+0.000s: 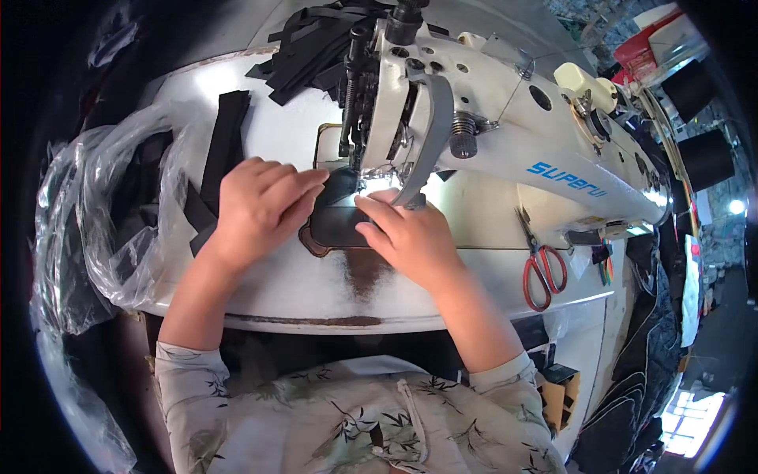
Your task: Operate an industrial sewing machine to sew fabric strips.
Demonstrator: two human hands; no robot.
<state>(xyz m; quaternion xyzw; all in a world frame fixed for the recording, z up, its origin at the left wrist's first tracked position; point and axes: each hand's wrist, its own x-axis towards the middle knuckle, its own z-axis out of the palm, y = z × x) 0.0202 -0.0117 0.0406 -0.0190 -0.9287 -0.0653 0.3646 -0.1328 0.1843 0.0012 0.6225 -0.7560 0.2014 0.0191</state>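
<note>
A white industrial sewing machine [505,118] stands before me, its needle area lit. A small dark fabric piece [341,185] lies on its bed plate, beside the presser foot. Left of this piece is my left hand [264,201], raised with curled fingers. Its thumb and index tips come together in a pinch, and I cannot make out what is between them. My right hand [414,241] rests by the needle area, thumb and index finger apart and stretched toward the presser foot. Part of that hand is behind the machine's grey curved lever [430,134].
Black fabric strips [324,51] are heaped behind the machine head, and another black strip [225,146] lies to the left. A clear plastic bag [118,213] hangs over the left table edge. Scissors with red handles [545,276] lie at the right, near the table's front edge [395,322].
</note>
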